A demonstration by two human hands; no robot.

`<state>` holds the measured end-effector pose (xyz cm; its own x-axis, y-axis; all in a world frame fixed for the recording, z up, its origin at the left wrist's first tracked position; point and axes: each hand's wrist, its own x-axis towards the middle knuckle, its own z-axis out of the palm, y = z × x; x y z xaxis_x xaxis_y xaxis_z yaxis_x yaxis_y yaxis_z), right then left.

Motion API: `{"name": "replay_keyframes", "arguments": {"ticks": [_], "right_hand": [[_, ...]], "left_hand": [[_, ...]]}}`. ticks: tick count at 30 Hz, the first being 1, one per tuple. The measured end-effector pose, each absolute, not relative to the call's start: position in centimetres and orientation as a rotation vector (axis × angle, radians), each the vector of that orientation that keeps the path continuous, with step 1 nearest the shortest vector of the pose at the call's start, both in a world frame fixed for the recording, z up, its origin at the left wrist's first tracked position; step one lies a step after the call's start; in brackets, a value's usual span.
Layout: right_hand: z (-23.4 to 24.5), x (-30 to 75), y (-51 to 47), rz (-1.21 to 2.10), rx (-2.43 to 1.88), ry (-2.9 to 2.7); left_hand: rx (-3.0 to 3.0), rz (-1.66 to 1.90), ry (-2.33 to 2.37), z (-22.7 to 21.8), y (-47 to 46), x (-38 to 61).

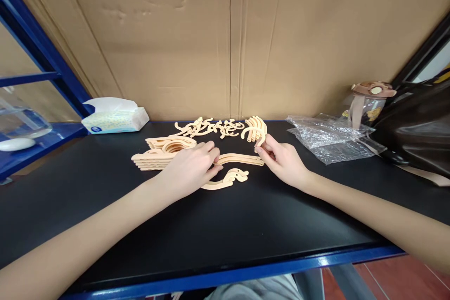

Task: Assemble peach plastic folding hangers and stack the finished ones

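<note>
Right hand (284, 160): fingers pinched on a curved piece (262, 138). Left hand (193, 163): fingers half-curled at wooden strips (239, 160); grip cannot be told.

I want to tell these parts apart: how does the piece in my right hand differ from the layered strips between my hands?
The held piece is single; the layered strips are several together. The held piece curls tightly, whereas the layered strips bend gently. Your right hand grips the held piece, while the layered strips lie on the black table. Both are pale and wood-coloured.
</note>
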<state>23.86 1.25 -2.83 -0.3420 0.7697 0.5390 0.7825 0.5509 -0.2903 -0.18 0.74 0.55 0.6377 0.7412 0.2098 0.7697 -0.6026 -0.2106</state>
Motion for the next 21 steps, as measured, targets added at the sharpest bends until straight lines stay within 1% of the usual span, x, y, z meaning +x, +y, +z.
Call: {"name": "replay_keyframes", "arguments": {"ticks": [10, 21], "right_hand": [[-2.56, 23.96, 1.05, 0.109, -1.222, -2.131], [-2.46, 24.05, 1.12, 0.140, -1.227, -2.163]], "left_hand": [[-2.553, -0.114, -1.176, 0.29, 0.81, 0.06], [-2.536, -0.136, -1.191, 0.03, 0.96, 0.09]]}}
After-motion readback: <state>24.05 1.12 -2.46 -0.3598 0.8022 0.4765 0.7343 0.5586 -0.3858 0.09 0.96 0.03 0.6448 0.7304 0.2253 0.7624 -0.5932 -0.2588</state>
